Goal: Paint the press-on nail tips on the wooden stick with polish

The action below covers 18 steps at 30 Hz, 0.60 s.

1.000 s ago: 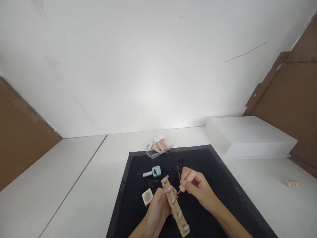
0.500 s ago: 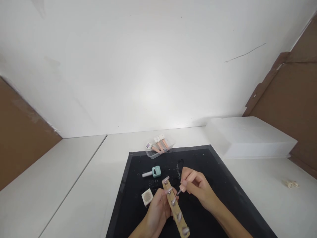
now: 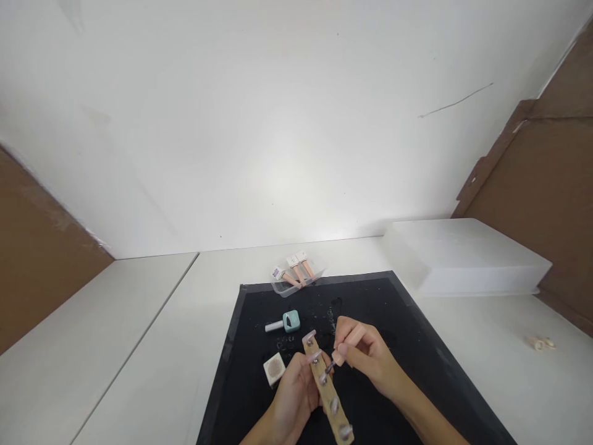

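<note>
My left hand (image 3: 296,395) is closed around a narrow wooden nail tip stand (image 3: 330,395), tilted over the black mat. Several false nails (image 3: 323,376) stick up in a row along it. Pinched in my right hand (image 3: 370,358) is a nail polish brush (image 3: 341,354) with a pink cap-handle; its dark bristle end meets the third nail from the far end. Left of my left hand sits a white square bottle (image 3: 275,369) with a round, brownish top mark. A teal nail polish bottle (image 3: 291,321) with a silver cap lies beyond it.
A clear tray (image 3: 285,289) at the mat's far edge holds three pink-capped bottles (image 3: 296,266). The black mat (image 3: 259,300) lies on a white table (image 3: 162,364). A white box (image 3: 467,256) stands back right, with small beige pieces (image 3: 540,343) before it.
My right hand has shifted slightly left and down, bringing the brush tip from beside the stand onto the third false nail. My left hand keeps its hold on the stand.
</note>
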Tool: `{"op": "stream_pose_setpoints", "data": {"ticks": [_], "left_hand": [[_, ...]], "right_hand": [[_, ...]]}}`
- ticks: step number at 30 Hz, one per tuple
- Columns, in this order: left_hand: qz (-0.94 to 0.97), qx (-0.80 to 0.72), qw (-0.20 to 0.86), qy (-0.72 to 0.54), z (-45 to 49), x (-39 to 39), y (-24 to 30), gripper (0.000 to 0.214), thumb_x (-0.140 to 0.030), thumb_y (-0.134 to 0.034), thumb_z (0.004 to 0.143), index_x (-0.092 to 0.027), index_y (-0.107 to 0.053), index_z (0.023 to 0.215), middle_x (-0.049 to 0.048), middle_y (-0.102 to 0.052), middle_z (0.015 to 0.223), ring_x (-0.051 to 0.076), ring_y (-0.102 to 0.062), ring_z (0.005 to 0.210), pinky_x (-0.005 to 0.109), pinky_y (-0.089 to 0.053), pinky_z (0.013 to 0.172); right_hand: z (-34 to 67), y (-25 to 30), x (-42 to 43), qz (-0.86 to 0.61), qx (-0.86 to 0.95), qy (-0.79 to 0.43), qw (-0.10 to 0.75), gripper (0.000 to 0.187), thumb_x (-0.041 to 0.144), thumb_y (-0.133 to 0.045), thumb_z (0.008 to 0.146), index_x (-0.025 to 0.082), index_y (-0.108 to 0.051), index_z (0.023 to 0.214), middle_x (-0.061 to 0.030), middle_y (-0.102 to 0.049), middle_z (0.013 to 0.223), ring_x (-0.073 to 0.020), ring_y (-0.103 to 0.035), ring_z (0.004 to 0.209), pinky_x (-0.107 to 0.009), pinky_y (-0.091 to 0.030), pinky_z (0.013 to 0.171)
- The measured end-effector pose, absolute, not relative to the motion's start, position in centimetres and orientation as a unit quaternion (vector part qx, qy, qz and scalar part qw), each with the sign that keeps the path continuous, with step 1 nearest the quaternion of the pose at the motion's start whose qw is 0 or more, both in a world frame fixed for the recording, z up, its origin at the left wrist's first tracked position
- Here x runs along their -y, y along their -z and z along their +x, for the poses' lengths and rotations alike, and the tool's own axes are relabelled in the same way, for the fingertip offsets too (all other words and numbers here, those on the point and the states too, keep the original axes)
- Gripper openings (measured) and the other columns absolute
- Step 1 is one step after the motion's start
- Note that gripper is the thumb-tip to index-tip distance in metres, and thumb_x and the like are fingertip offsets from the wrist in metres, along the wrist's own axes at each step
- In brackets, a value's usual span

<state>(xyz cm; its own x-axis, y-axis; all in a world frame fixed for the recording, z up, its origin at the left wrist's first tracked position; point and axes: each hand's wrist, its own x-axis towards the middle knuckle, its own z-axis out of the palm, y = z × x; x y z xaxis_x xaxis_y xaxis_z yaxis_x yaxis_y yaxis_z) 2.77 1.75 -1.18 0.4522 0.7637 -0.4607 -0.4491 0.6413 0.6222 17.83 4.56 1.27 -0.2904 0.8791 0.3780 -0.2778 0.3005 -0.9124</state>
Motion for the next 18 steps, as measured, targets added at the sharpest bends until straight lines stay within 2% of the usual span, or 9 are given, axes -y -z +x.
{"op": "stream_pose_setpoints", "data": {"ticks": [6,12,18], "left_hand": [[0.196,-0.356,0.836,-0.369,2.89,-1.95,1.39,0.025,-0.032,-0.035,0.08,-0.018,-0.048,0.065,-0.0028,-0.043,0.059,0.011,-0.039,0.055,0.026,-0.026,0.058],[0.143,-0.345,0.857,-0.354,2.96,-2.08,1.69,0.023,-0.037,-0.041,0.076,-0.017,-0.053,0.07,-0.0026,-0.046,0.054,0.011,-0.039,0.05,0.026,-0.024,0.054],[0.119,-0.309,0.872,-0.361,3.24,-1.77,1.45,0.025,-0.038,-0.045,0.077,-0.017,-0.053,0.067,-0.0026,-0.045,0.05,0.011,-0.04,0.047,0.025,-0.026,0.053]], "right_hand": [[17.6,-0.81,-4.44,-0.204,0.632,-0.523,0.534,0.017,0.019,-0.062,0.079,0.02,-0.065,0.062,-0.0026,-0.062,0.068,-0.0158,-0.053,0.064,-0.029,-0.04,0.057],[17.88,-1.35,-4.72,-0.277,0.604,-0.5,0.555,0.024,0.022,-0.063,0.079,0.019,-0.062,0.054,-0.0013,-0.055,0.063,-0.0143,-0.049,0.06,-0.027,-0.038,0.054],[18.02,-0.71,-4.74,-0.237,0.601,-0.524,0.555,0.019,0.028,-0.063,0.078,0.021,-0.068,0.061,-0.0036,-0.058,0.068,-0.0161,-0.051,0.063,-0.028,-0.04,0.053]]}}
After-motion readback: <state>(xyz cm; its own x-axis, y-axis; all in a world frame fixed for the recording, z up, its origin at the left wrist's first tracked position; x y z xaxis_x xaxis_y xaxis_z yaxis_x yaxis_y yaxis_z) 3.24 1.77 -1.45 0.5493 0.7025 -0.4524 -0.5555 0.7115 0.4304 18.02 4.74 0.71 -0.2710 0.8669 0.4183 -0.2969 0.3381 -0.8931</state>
